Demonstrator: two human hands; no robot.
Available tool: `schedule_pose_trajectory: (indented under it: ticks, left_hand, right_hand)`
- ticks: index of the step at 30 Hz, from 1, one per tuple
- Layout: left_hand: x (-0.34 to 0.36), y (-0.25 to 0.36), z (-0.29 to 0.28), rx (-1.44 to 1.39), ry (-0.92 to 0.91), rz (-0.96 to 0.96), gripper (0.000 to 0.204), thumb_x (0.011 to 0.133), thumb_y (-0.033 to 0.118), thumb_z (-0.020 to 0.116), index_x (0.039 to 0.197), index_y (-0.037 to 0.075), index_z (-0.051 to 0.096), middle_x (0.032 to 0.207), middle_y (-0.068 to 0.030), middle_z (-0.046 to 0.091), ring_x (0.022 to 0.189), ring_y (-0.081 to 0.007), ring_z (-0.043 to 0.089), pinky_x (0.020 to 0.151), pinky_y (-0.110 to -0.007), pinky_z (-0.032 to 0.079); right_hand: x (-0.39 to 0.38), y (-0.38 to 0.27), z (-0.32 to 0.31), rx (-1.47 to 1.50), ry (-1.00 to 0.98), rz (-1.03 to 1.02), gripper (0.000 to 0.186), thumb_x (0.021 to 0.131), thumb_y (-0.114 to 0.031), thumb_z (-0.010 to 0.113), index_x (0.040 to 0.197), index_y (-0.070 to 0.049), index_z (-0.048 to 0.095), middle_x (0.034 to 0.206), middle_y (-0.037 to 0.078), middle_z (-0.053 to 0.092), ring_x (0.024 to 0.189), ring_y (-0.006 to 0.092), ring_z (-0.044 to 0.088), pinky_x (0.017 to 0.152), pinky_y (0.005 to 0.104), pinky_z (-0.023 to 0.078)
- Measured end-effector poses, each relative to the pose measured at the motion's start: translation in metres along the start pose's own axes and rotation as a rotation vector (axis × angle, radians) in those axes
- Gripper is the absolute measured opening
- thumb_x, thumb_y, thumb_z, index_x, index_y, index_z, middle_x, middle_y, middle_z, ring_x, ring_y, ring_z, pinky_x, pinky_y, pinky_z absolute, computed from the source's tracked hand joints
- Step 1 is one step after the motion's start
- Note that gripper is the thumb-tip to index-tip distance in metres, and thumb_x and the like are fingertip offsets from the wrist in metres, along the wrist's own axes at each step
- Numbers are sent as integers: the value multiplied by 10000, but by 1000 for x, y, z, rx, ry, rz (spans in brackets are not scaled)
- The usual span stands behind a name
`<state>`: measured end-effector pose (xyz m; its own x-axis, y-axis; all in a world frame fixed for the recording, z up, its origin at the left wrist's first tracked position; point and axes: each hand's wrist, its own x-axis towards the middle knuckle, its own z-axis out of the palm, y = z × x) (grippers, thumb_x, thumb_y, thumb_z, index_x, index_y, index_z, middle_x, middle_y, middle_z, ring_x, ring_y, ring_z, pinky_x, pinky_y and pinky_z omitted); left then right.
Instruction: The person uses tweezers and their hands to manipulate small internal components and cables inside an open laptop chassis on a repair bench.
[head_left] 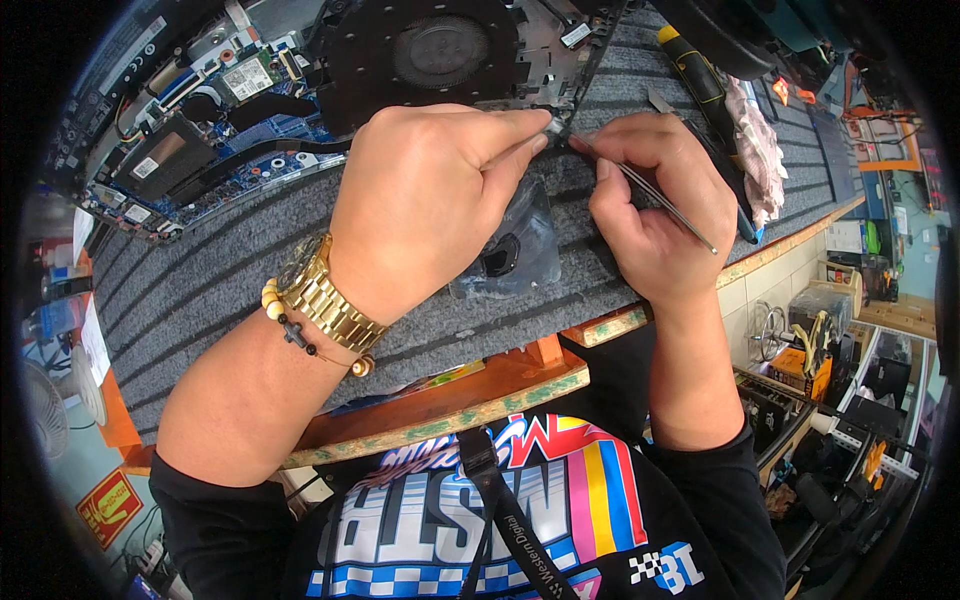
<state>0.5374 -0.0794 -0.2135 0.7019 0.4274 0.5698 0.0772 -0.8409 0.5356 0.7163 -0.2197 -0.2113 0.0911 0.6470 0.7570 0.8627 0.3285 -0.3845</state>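
My left hand (425, 190), with a gold watch at the wrist, reaches to the near edge of an opened laptop chassis. Its thumb and forefinger pinch a small grey part (556, 127). Beside it, my right hand (665, 190) is closed around a thin metal tool (675, 209), whose tip points at that same small part. Fingers hide most of the part and the tool's tip. Behind the left hand lies the laptop, showing a blue circuit board (265, 165) and a round black fan (440, 50). Below the fingertips lies a clear sheet (535, 265) bearing a glossy black blob (500, 256).
A striped grey mat (230, 270) covers the bench, whose worn wooden edge (450, 420) runs near my body. To the right lie a yellow-and-black handled tool (690, 75) and a crumpled pinkish cloth (757, 150). Shelves with boxes (800, 370) stand farther right.
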Motion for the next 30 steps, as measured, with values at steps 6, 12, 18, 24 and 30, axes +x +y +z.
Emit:
schedule_pose_trajectory:
  ticks: [6,12,18,24,30]
  left_hand:
    - [3,2,0,-1,-13,6,223,974,93,812,1189,104,871,981,-166,835,835,-281,825,720,-340,626]
    - [3,3,0,-7,-8,6,222,975,84,804,1188,94,868,970,-164,833,829,-282,823,712,-342,622]
    - [4,4,-1,-20,-13,7,223,978,80,799,1191,92,866,946,-163,826,811,-284,816,697,-343,615]
    - [4,4,-1,-18,-7,14,224,975,83,805,1191,92,865,926,-166,817,787,-284,805,685,-348,608]
    - [5,5,-1,-15,-11,12,219,970,80,809,1182,90,864,931,-167,817,790,-287,804,690,-352,610]
  right_hand:
    - [1,-2,-2,-39,11,5,236,748,127,765,956,21,729,944,153,749,858,309,760,771,360,616]
    - [1,-1,-2,-39,26,14,230,751,127,761,954,21,733,935,153,752,857,304,765,768,357,619]
    - [-1,-6,-1,61,76,104,212,769,124,761,954,26,727,932,155,755,851,285,764,751,353,623]
    - [0,-4,-3,77,80,91,204,783,118,760,964,29,729,927,159,752,837,284,759,739,343,620]
    - [0,-4,-3,37,52,85,200,787,119,764,963,30,729,935,158,758,845,286,761,753,341,620]
